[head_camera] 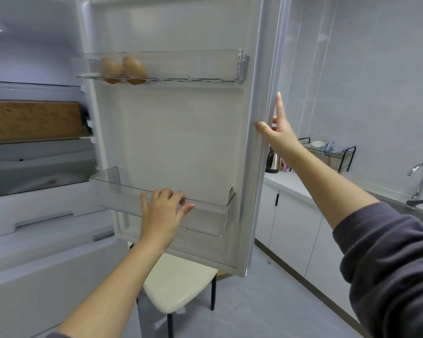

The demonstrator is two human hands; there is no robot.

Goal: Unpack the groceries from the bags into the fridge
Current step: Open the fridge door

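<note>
The fridge door stands open in front of me. Two brown eggs sit in its upper clear door shelf. My left hand has its fingers curled over the front rim of the lower clear door bin, which looks empty. My right hand holds the door's outer edge, thumb on the inside seal and fingers stretched up along the outside. Inside the fridge at the left lies a brown flat package on a shelf. No grocery bags are in view.
A cream-seated chair stands below the door. To the right runs a white counter with a kettle, a dish rack and a sink tap. White cabinets stand under the counter, beside grey floor.
</note>
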